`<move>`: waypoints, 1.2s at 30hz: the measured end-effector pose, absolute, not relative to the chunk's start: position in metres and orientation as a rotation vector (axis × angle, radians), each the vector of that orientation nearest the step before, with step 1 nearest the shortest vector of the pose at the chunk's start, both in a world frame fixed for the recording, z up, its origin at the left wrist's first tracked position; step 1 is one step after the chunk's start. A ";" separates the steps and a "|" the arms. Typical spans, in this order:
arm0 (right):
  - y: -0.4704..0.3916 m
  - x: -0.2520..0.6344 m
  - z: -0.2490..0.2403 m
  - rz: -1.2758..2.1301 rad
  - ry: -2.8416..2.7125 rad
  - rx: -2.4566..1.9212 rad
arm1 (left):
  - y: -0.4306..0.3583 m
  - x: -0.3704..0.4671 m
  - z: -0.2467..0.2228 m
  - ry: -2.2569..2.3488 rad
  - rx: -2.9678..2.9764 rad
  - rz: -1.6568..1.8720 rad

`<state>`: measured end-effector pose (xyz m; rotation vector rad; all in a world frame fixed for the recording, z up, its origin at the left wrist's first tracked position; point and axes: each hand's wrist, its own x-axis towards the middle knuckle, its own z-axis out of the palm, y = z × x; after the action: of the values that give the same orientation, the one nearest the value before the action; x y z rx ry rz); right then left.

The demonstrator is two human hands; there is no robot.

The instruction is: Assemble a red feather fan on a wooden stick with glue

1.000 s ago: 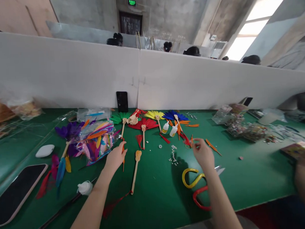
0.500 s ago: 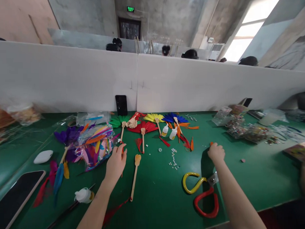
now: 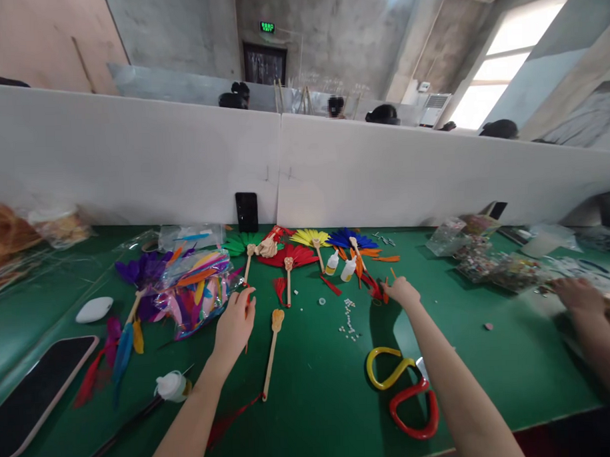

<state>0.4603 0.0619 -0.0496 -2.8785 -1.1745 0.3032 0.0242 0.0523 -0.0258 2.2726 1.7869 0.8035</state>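
Observation:
My left hand (image 3: 235, 324) is raised over the table, fingers pinched around a thin orange feather (image 3: 246, 310) that they partly hide. Just right of it lies a wooden stick with a shaped head (image 3: 277, 320) and a red tassel. My right hand (image 3: 403, 292) reaches far out, its fingertips closed on a small orange piece (image 3: 393, 273) of unclear shape. Beside those fingertips an orange feather (image 3: 386, 291) lies on the table. Under my right forearm are large scissors with a yellow and a red handle (image 3: 420, 411). White beads (image 3: 348, 320) are scattered between my hands.
Feather fans in green, red (image 3: 300, 255), yellow and blue (image 3: 353, 238) line the back, with two glue bottles (image 3: 332, 261). A feather bag (image 3: 200, 295), purple fan and phone (image 3: 38, 398) lie left. Bead bags (image 3: 511, 271) and another person's hand (image 3: 582, 295) are at right.
My right hand has moved left, from above the scissors to beside the orange feather. The left hand has stayed nearly still. At right, the other person's hand has moved up towards the bead bags.

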 end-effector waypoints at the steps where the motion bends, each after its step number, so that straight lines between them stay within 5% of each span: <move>1: 0.064 0.458 -0.050 0.321 -1.184 -2.892 | 0.052 0.024 -0.026 1.785 2.273 0.794; 36: 0.043 0.428 -0.033 0.251 -1.069 -3.074 | 0.050 0.017 -0.013 1.717 2.157 0.920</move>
<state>0.4281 0.0428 -0.0334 -3.0741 -1.0695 0.2513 0.0174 0.0502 -0.0133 2.1565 1.7169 0.9202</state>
